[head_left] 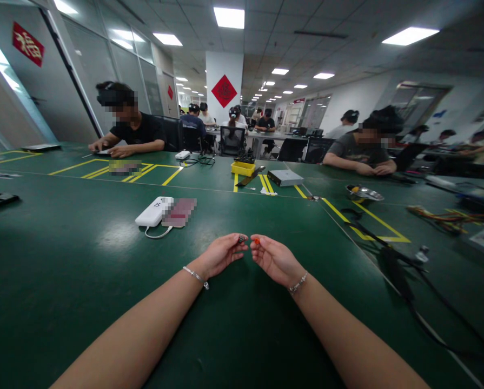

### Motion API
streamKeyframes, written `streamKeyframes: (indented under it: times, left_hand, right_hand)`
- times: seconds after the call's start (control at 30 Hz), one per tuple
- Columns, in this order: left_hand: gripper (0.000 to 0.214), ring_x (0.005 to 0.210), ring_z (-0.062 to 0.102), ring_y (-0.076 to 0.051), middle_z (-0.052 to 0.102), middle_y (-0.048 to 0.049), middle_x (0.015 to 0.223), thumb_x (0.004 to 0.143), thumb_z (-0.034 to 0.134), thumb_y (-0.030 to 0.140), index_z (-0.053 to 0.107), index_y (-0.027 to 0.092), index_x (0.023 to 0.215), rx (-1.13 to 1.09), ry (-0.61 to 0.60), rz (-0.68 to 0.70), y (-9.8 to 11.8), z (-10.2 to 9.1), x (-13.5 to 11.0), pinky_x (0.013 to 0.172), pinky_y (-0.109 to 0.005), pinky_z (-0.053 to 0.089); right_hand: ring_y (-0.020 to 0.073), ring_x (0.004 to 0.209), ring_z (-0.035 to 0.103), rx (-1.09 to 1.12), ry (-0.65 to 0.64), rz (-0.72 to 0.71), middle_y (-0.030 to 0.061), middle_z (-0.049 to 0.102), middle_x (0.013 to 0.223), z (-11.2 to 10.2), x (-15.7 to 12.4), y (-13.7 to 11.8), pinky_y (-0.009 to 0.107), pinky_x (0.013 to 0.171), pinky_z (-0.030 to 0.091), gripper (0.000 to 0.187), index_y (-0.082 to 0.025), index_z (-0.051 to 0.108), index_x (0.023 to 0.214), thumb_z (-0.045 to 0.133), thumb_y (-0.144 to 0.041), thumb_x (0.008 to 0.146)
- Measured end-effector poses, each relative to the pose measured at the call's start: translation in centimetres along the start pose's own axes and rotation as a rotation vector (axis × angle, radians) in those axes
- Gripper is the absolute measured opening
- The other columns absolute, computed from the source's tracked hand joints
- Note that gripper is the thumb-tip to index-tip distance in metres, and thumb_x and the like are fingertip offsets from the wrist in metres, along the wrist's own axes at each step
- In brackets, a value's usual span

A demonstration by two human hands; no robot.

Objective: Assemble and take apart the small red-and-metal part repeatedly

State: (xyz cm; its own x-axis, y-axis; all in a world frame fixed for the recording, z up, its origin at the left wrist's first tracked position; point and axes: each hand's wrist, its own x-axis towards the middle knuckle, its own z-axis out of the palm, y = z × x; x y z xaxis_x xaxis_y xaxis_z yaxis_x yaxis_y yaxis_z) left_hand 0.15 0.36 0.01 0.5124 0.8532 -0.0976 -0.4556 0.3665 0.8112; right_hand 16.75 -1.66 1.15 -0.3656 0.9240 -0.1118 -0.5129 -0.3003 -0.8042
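Note:
Over the green table (pixel 209 335), my two hands almost meet at the fingertips. My left hand (pixel 221 255) pinches a small dark grey piece (pixel 242 239) between thumb and fingers; its exact kind is too small to tell. Between the thumb and fingers of my right hand (pixel 274 259) sits a small orange piece (pixel 257 241), mostly covered by the fingertips. A narrow gap separates the two pieces. Both wrists wear silvery bracelets.
A white power bank (pixel 154 212) lies beyond my left hand, its cable beside a blurred reddish object (pixel 179 212). Farther off are a yellow bin (pixel 243 168), a grey box (pixel 285 178) and a metal dish (pixel 364 193). Black cables (pixel 399 270) run along the right. Co-workers sit across the table.

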Motion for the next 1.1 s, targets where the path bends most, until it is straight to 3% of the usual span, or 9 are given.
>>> streamKeyframes:
  times: [0.2, 0.4, 0.57, 0.8, 1.1]
  left_hand:
    - [0.013, 0.079, 0.056, -0.012, 0.056, -0.003, 0.084, 0.076, 0.054, 0.025, 0.054, 0.016, 0.085, 0.052, 0.049, 0.083, 0.02, 0.07, -0.02, 0.064, -0.021, 0.042]
    - [0.017, 0.072, 0.057, -0.011, 0.056, -0.0028, 0.078, 0.075, 0.054, 0.028, 0.053, 0.016, 0.088, 0.087, 0.03, 0.087, -0.03, 0.29, -0.08, 0.061, -0.02, 0.042]
    - [0.02, 0.075, 0.055, -0.009, 0.056, -0.0019, 0.082, 0.072, 0.058, 0.024, 0.054, 0.017, 0.089, 0.162, 0.057, 0.137, -0.07, 0.17, -0.07, 0.062, -0.019, 0.04]
    - [0.021, 0.072, 0.053, -0.009, 0.057, 0.0001, 0.079, 0.068, 0.061, 0.021, 0.054, 0.018, 0.087, 0.202, 0.066, 0.222, -0.21, 0.04, 0.04, 0.064, -0.02, 0.039]
    - [0.019, 0.07, 0.052, -0.01, 0.059, -0.0007, 0.076, 0.066, 0.061, 0.02, 0.057, 0.014, 0.084, 0.486, 0.14, 0.324, -0.12, 0.53, 0.05, 0.068, -0.023, 0.039]
  right_hand:
    - [0.0064, 0.056, 0.05, -0.006, 0.014, 0.022, -0.002, 0.055, 0.061, -0.38, 0.35, 0.41, 0.021, 0.057, 0.04, 0.018, -0.016, 0.058, 0.078, 0.051, -0.032, 0.076]
    - [0.0063, 0.059, 0.051, -0.01, 0.027, 0.0, -0.0015, 0.057, 0.066, -0.4, 0.38, 0.45, 0.021, 0.06, 0.04, 0.012, -0.017, 0.059, 0.083, 0.056, -0.023, 0.072]
    - [0.0065, 0.061, 0.052, -0.013, 0.046, -0.005, 0.0, 0.06, 0.074, -0.37, 0.37, 0.43, 0.023, 0.064, 0.04, 0.018, -0.018, 0.058, 0.084, 0.061, -0.016, 0.067]
    - [0.0064, 0.06, 0.051, -0.062, 0.107, -0.032, 0.0003, 0.06, 0.077, -0.04, 0.29, 0.36, 0.024, 0.064, 0.04, 0.02, -0.018, 0.059, 0.079, 0.065, -0.017, 0.061]
    - [0.0082, 0.063, 0.05, -0.205, 0.172, -0.143, -0.0004, 0.059, 0.075, -0.08, 0.79, 0.94, 0.027, 0.068, 0.039, 0.02, -0.018, 0.061, 0.077, 0.067, -0.022, 0.058]
